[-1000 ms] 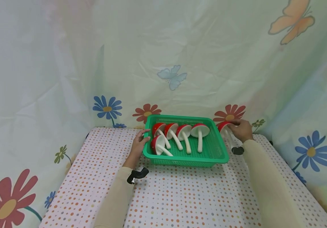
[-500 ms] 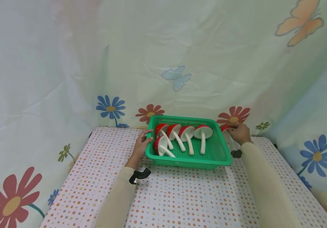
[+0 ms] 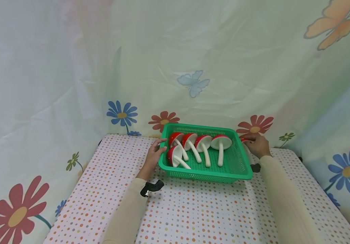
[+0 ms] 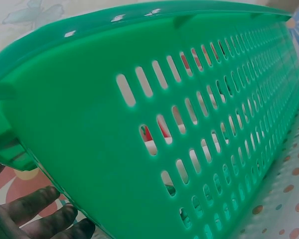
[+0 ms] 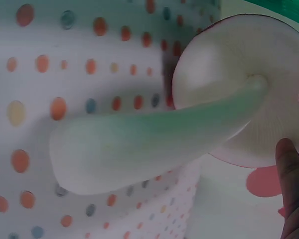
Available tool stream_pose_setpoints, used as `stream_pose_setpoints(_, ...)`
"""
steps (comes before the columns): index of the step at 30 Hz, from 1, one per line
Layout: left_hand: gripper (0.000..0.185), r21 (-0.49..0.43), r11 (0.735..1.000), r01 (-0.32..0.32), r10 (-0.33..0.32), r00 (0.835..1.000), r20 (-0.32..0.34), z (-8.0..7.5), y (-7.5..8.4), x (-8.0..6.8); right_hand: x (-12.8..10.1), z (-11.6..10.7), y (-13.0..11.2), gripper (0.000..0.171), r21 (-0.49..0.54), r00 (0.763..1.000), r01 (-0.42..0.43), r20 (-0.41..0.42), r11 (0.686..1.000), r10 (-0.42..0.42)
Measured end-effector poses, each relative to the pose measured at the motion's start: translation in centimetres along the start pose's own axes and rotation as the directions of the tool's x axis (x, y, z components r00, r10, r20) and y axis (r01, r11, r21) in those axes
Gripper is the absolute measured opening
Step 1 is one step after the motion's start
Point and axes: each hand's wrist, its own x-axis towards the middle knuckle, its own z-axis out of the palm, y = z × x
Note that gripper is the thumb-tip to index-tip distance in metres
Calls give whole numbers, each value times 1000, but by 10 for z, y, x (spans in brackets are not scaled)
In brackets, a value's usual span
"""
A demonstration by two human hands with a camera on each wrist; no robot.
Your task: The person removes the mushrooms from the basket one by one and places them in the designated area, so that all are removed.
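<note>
With my right hand (image 3: 258, 145) I pinch one mushroom (image 5: 154, 137) by its cap, just outside the right end of the green basket (image 3: 207, 174); from the head it is mostly hidden. My left hand (image 3: 153, 157) grips the basket's left side, partly cut off in the wrist view.

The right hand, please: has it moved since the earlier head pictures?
Yes: the right hand has shifted left against the red flower just behind it.
</note>
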Motion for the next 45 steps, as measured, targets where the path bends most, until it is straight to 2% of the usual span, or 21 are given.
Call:
stream_pose_setpoints(4,38,2,1000,9,-9,1000,6,2,1,0,-1,4,7,36,-28,1000,-16,25,999,16)
stream_pose_setpoints(10,37,0,1000,19,-19,1000,0,2,2,0,4,4,11,36,-33,998,11,57,999,-9)
stream_pose_setpoints(15,37,0,1000,11,-11,1000,-11,1,2,-1,5,-9,2,39,-56,990,56,135,997,-48)
stream_pose_setpoints(20,38,-4,1000,4,-4,1000,1,0,2,-1,5,-28,-6,38,-93,983,120,148,988,-105)
stream_pose_setpoints(24,40,4,1000,2,-2,1000,22,-3,4,0,6,-44,-19,36,-26,976,171,141,985,-166)
stream_pose_setpoints(27,42,0,1000,2,-1,999,47,-4,5,2,6,-53,-32,42,7,968,207,144,978,-206)
stream_pose_setpoints(31,42,-23,1000,5,-4,999,52,-3,4,1,5,-59,-51,46,39,960,222,164,974,-225)
stream_pose_setpoints(35,41,-30,1000,-8,9,999,34,-3,3,0,5,-55,-70,42,100,952,228,184,969,-243)
stream_pose_setpoints(39,39,-25,999,-48,49,998,31,-2,1,-2,4,-47,-83,42,155,943,226,213,962,-255)
stream_pose_setpoints(42,38,-10,996,-83,83,996,29,-2,0,-4,4,-38,-87,46,207,936,205,244,957,-253)
stream_pose_setpoints(45,36,-8,996,-85,85,996,24,-2,0,-5,3,-29,-87,49,269,932,181,260,946,-252)
